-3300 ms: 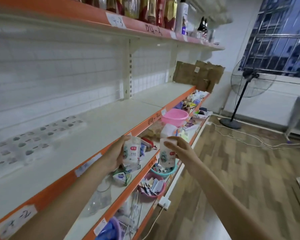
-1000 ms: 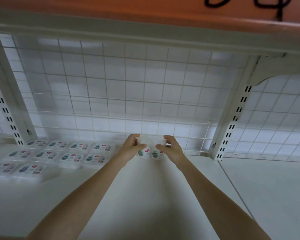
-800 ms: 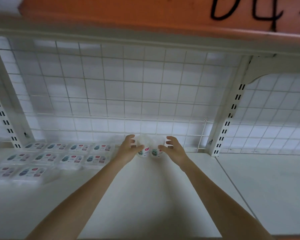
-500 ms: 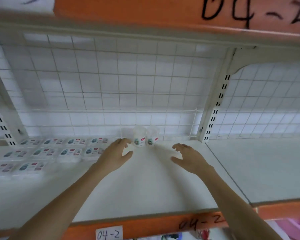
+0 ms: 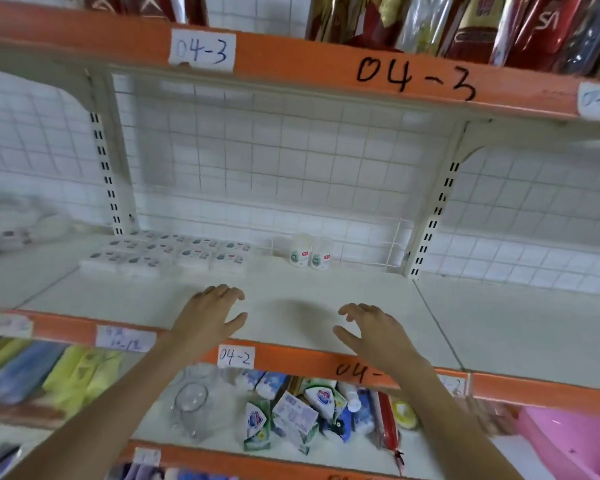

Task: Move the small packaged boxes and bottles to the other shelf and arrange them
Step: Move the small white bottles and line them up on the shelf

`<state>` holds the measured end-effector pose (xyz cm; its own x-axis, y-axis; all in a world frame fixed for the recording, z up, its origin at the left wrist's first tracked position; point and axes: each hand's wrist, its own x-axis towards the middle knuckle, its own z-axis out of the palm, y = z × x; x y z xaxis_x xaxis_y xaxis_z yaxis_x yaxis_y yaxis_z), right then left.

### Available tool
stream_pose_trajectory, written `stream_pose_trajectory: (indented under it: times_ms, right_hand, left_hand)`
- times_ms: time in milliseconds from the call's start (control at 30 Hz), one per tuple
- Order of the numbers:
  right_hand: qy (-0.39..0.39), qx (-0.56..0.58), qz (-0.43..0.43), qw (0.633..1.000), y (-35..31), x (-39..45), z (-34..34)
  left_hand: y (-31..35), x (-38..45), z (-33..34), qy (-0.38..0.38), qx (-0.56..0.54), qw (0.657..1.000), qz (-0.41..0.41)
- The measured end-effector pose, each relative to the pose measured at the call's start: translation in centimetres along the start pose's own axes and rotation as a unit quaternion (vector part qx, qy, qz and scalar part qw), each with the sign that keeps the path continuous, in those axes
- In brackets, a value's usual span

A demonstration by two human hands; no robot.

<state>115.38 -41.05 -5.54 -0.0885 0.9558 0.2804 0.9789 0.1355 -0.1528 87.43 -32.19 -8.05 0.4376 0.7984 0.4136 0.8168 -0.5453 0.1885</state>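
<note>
On the white shelf (image 5: 291, 306) tagged 04-2, far left, I noted a blurred clear bag (image 5: 18, 223) against the wire grid. Next along, flat packaged boxes (image 5: 167, 252) lay in rows at the back, beside the slotted upright (image 5: 106, 174). Right of them, apart from the boxes, two small bottles (image 5: 310, 252) stood upright, touching each other, close to the grid. My left hand (image 5: 208, 320) hung over the shelf's front part, fingers loosely spread, grasping nothing. My right hand (image 5: 374, 332) hung likewise, fingers relaxed and a little curled, also grasping nothing. Both hands were well apart from the bottles. Below, on the lower shelf (image 5: 354, 445), I logged a clear jar (image 5: 193, 401), then a heap of small packets (image 5: 302, 410), then a pink basin (image 5: 568, 441) at far right.
</note>
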Motion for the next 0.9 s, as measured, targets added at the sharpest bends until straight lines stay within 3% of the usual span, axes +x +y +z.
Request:
stream_pose_trajectory:
  times_ms: [133, 267, 433, 633, 900]
  right_hand:
    - [-0.005, 0.044, -0.060, 0.997, -4.1, -1.7, 0.7]
    - [-0.045, 0.054, -0.140, 0.988, -9.9, -1.6, 1.9]
    - [-0.073, 0.095, -0.236, 0.964, -18.6, -0.8, 4.0]
    - [-0.095, 0.132, -0.315, 0.935, -29.5, 0.9, 7.2]
    - [-0.098, 0.149, -0.330, 0.927, -44.3, 6.8, 10.1]
  left_hand:
    - [-0.9, -7.4, -2.5, -0.011, 0.019, 0.999, -0.034]
    - [-3.2, -14.4, -6.3, -0.022, 0.052, 0.991, -0.122]
    - [-6.4, -22.2, -11.0, -0.002, 0.090, 0.964, -0.249]
    - [-12.1, -29.7, -15.4, 0.022, 0.103, 0.937, -0.334]
    - [-23.0, -34.8, -21.2, 0.016, 0.124, 0.915, -0.384]
